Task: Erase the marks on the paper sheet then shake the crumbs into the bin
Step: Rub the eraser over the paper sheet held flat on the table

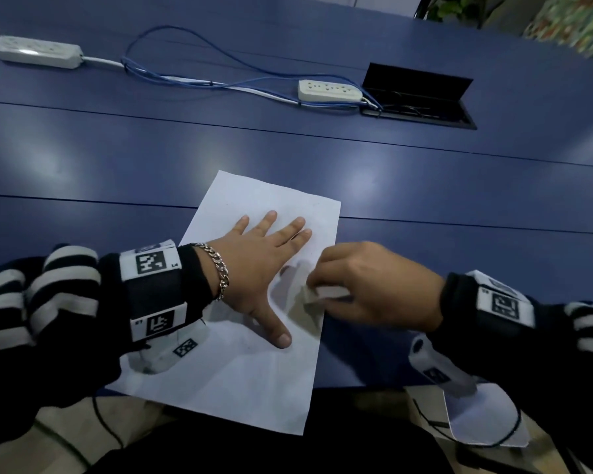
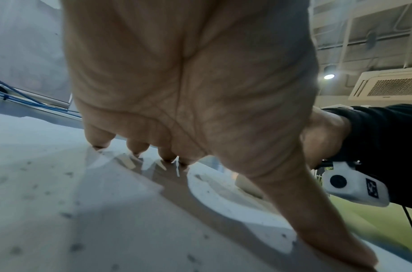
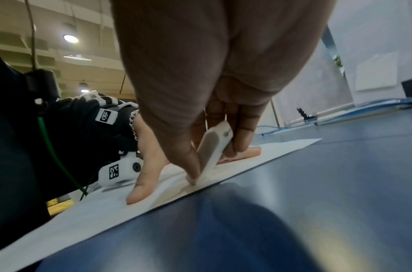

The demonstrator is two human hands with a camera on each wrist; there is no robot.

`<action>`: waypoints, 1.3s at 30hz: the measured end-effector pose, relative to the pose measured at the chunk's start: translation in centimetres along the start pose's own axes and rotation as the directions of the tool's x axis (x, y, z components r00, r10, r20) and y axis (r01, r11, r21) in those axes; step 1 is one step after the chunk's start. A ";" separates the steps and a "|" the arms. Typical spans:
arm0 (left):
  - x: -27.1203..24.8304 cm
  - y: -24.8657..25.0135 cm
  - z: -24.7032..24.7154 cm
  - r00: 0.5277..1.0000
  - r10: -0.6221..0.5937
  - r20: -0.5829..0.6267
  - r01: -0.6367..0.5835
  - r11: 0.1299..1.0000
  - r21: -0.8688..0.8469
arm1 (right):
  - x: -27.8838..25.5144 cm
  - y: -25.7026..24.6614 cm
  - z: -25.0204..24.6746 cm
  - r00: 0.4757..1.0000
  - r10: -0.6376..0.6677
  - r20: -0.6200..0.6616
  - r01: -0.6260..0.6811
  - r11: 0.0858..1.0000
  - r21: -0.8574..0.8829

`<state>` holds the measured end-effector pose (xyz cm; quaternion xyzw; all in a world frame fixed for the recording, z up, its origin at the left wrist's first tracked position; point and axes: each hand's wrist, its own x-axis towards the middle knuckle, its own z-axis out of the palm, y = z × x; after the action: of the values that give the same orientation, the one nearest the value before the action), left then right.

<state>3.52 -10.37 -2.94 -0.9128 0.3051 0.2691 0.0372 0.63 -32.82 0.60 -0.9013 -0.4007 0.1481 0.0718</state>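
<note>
A white paper sheet lies on the blue table, its near corner hanging over the front edge. My left hand lies flat on the sheet with fingers spread, pressing it down. My right hand pinches a white eraser between thumb and fingers at the sheet's right edge. In the right wrist view the eraser stands tilted with its lower end on the paper, next to the left thumb. Dark crumbs speckle the paper in the left wrist view. No bin is in view.
Two white power strips with blue cables lie at the far side of the table. An open black cable hatch sits at the back right. The table's front edge runs just below my hands.
</note>
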 end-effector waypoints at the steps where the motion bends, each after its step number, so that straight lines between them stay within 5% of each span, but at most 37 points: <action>1: 0.0 0.0 0.0 1.000 0.001 -0.001 -0.001 1.000 -0.003 | 0.3 0.4 -0.2 1.000 -0.001 0.000 0.001 1.000 -0.007; 6: 0.2 -0.2 0.1 1.000 0.006 -0.001 -0.006 1.000 -0.031 | 2.4 2.3 -0.6 0.988 0.097 -0.122 -0.103 0.994 -0.043; 11: 0.1 -0.3 0.1 1.000 0.004 -0.018 -0.005 0.999 -0.038 | 1.4 0.0 -0.7 1.000 -0.021 0.011 0.021 0.997 -0.076; 16: -0.1 -0.1 -0.2 1.000 -0.024 -0.019 0.023 1.000 -0.015 | 3.6 3.8 -1.8 0.970 0.190 -0.150 -0.206 0.974 -0.094; 25: -0.2 -1.2 -0.9 0.983 -0.154 -0.101 0.154 0.988 -0.007 | 5.1 4.1 -2.6 0.923 0.311 -0.227 -0.319 0.948 0.001; 30: 0.5 -0.6 -1.4 0.998 -0.045 -0.044 0.039 0.993 -0.113 | 3.8 2.8 -2.1 0.938 0.323 -0.124 -0.312 0.944 0.104; 33: 0.9 -0.4 -1.2 0.998 -0.054 -0.036 0.049 0.992 -0.119 | 3.9 2.9 -1.7 0.932 0.322 -0.166 -0.315 0.947 0.065; 39: 1.2 -0.2 -0.6 0.997 -0.073 -0.034 0.070 0.994 -0.084 | 3.0 0.9 -0.4 0.984 0.166 -0.066 -0.170 0.984 -0.056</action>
<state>4.75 -11.03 -3.06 -0.9287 0.2614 0.2632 0.0034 3.32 -31.24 0.16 -0.9378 -0.3253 0.1135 0.0434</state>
